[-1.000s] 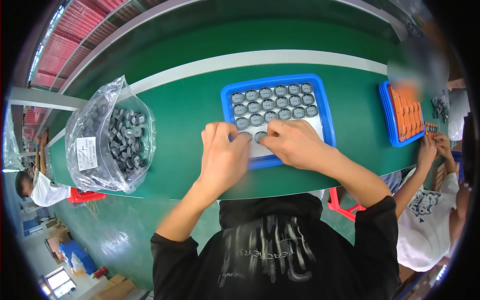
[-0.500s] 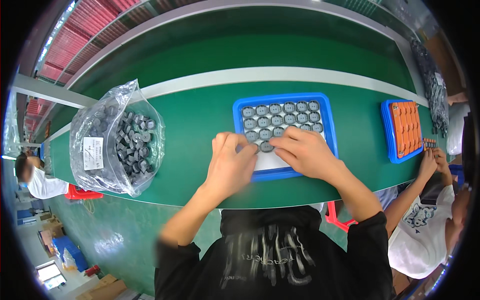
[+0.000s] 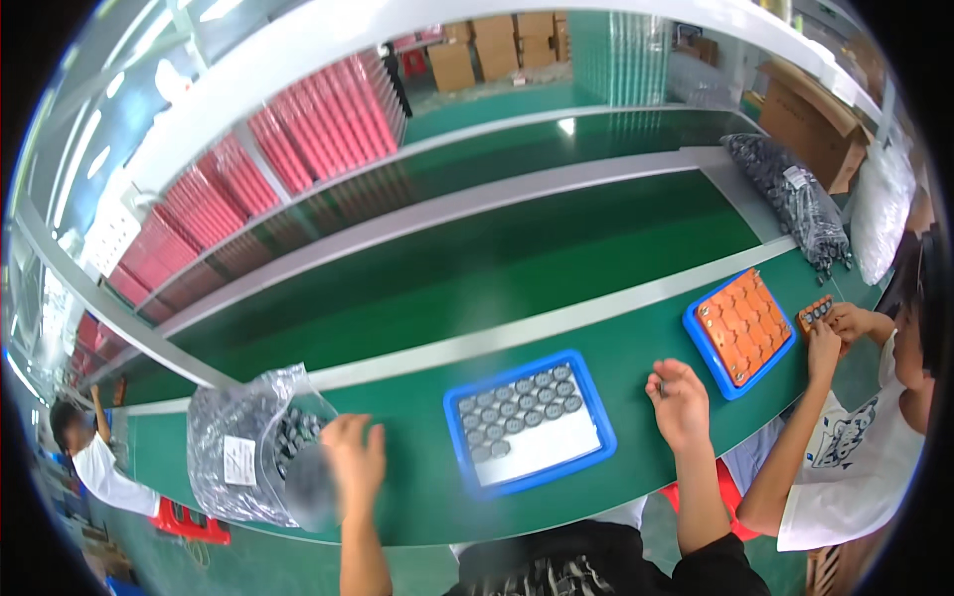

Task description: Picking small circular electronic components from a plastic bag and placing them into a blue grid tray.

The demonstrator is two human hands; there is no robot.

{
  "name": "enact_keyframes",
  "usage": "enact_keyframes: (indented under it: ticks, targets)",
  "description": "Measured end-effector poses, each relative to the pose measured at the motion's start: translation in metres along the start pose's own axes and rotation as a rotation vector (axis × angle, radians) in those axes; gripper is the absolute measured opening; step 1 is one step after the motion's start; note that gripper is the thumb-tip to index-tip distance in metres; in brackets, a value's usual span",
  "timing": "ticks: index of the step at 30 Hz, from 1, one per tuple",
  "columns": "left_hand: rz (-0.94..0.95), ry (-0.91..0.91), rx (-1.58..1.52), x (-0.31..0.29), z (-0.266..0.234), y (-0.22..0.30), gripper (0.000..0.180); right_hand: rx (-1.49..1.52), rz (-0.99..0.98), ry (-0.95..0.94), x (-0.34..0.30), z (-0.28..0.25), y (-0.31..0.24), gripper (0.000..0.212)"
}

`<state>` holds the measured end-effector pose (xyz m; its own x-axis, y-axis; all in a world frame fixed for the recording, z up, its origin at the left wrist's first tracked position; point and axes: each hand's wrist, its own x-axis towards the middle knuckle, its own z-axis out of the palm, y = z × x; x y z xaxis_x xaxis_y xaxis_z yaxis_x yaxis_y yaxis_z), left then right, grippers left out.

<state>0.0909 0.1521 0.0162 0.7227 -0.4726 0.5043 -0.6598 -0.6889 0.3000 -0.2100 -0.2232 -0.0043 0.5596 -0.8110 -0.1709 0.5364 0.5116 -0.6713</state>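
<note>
Green worktable (image 3: 415,477) curves across a workshop, bent by the fisheye lens, with pink stacked sheets (image 3: 333,119) and cardboard boxes (image 3: 500,50) beyond its raised back ledges. Black corners crop the scene, and the lower edge cuts off the wearer's dark top and left forearm.

On the table before the wearer, between the two hands, sits a blue tray (image 3: 596,407). Its long axis runs left to right, slightly slanted, the right end farther away. Round grey parts (image 3: 508,408) fill its far rows and left side; white lining shows at the near right. Details on the parts are too small to make out.

To the left, a clear plastic bag (image 3: 214,427) of grey parts has its mouth facing right. A round smoky blur hides its near right corner. The left hand (image 3: 355,462) is at that mouth, motion-blurred; whether it grips anything cannot be told. The right hand (image 3: 682,407) is raised right of the tray, well apart from it, fingers curled; a small dark spot shows among them, but a pinch cannot be confirmed.

Farther right lies an orange panel (image 3: 745,328) in blue trays, near a co-worker in a white shirt (image 3: 830,487), partly cropped.
</note>
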Motion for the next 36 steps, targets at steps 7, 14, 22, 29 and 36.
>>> enact_keyframes:
  ticks: [7, 14, 22, 29, 36]
  targets:
    - [-0.165, -0.012, 0.328, -0.029, 0.011, -0.085, 0.039, -0.254, -0.123, -0.008, -0.009, -0.017, 0.007, 0.014]
    - [-0.032, 0.117, 0.159, -0.010, 0.001, -0.061, 0.030, -0.644, -0.297, -0.005, -0.023, -0.010, 0.019, 0.011]
    - [0.162, -0.208, -0.167, -0.045, 0.006, 0.012, 0.030, -1.122, -0.564, -0.231, -0.014, -0.006, 0.027, 0.012]
    - [0.272, -0.146, -0.147, -0.038, 0.011, 0.031, 0.024, -1.593, -0.791, -0.379, -0.020, -0.023, 0.023, 0.016]
    - [0.149, -0.073, -0.182, -0.057, 0.003, 0.021, 0.024, -1.604, -0.705, -0.369, -0.032, -0.029, 0.009, 0.017]
